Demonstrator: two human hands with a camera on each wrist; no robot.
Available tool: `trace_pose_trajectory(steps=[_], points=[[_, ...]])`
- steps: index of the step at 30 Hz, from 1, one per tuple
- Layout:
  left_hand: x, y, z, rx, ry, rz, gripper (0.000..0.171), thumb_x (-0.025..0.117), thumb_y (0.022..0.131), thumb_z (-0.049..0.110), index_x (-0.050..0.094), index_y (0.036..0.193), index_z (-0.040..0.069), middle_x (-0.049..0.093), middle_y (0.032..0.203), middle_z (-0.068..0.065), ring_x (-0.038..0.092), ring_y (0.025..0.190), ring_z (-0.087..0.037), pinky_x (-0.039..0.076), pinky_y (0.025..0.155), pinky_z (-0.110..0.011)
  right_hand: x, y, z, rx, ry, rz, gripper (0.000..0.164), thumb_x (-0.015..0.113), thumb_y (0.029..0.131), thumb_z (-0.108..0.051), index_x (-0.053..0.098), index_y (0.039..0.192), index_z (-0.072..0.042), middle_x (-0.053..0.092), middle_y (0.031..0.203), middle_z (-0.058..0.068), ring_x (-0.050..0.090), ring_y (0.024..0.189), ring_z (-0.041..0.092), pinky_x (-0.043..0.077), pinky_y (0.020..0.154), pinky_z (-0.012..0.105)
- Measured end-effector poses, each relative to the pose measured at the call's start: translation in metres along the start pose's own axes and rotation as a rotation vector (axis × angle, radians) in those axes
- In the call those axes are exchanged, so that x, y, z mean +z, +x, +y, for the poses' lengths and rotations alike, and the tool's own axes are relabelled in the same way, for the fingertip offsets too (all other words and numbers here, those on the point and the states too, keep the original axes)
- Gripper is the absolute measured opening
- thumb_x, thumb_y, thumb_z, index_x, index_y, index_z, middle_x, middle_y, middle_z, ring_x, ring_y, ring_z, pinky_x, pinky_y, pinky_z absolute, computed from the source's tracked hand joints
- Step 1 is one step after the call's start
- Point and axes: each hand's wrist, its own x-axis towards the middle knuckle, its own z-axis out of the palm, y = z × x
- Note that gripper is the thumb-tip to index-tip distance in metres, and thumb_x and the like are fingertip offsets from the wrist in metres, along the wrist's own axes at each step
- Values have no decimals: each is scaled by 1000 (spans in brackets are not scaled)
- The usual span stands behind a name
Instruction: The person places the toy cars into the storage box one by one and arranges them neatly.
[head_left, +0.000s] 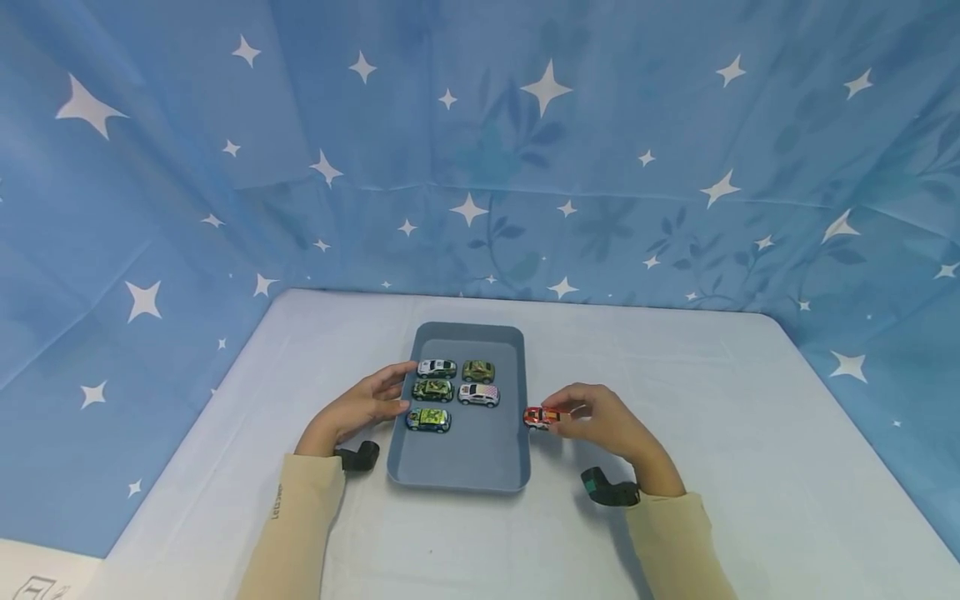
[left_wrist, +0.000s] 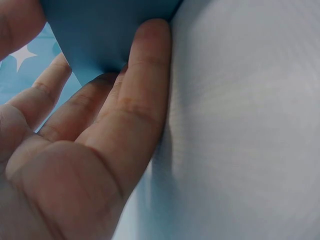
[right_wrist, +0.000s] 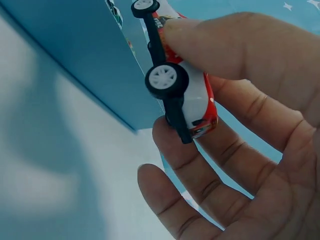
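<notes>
A red and white toy car (head_left: 542, 417) with black wheels is pinched between the thumb and fingers of my right hand (head_left: 600, 421), just at the tray's right rim. In the right wrist view, the thumb presses the side of the car (right_wrist: 197, 95) while the lower fingers spread below it. My left hand (head_left: 367, 404) rests against the left side of the blue-grey tray (head_left: 480, 462). Its fairly straight fingers (left_wrist: 145, 75) touch the outer wall in the left wrist view. Inside the tray sit several toy cars, among them a white one (head_left: 478, 394) and a green-yellow one (head_left: 428, 420).
The tray stands on a white-covered table (head_left: 750, 400). Behind and beside it hangs a blue curtain (head_left: 420, 150) with white stars. Black wrist devices (head_left: 611, 490) are worn on both wrists. A pale printed item (head_left: 37, 575) shows at the lower left corner.
</notes>
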Motion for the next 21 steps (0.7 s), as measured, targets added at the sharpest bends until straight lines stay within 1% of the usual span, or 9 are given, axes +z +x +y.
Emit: trace_pose_trajectory(steps=[4,7,13,18,21], points=[[0,-1,1,6,2,-8,78,65,106,7,24,171,1,11,176,-33,15,160,-57,31,123,-67,3,3,-2,-10,-11,-2,22,82,91,-2,80,112,-1,77,107,5,70,102,22,58,96,46],[0,-1,1,-1,-13,-3,77,66,105,7,25,171,2,11,176,-32,15,160,-56,31,124,-66,6,6,-5,-38,-15,-8,23,83,90,-2,80,113,0,77,108,6,70,100,22,59,95,45],[0,-1,0,-4,-10,-3,77,65,106,6,24,171,2,11,176,-31,15,160,-55,31,124,-65,12,12,-10,-79,-10,-7,25,84,90,-2,80,115,1,78,109,8,71,97,20,60,96,45],[0,0,0,8,-18,-8,77,64,105,4,24,171,0,11,176,-32,16,160,-55,31,124,-65,17,17,-13,-82,-19,-6,24,85,91,-3,80,114,0,77,110,8,71,97,20,60,96,44],[0,0,-1,15,-19,-8,77,65,105,3,24,170,-1,11,176,-33,15,160,-56,32,123,-66,19,19,-15,-81,-17,-4,24,85,91,-3,80,114,1,77,110,9,70,97,20,60,96,47]])
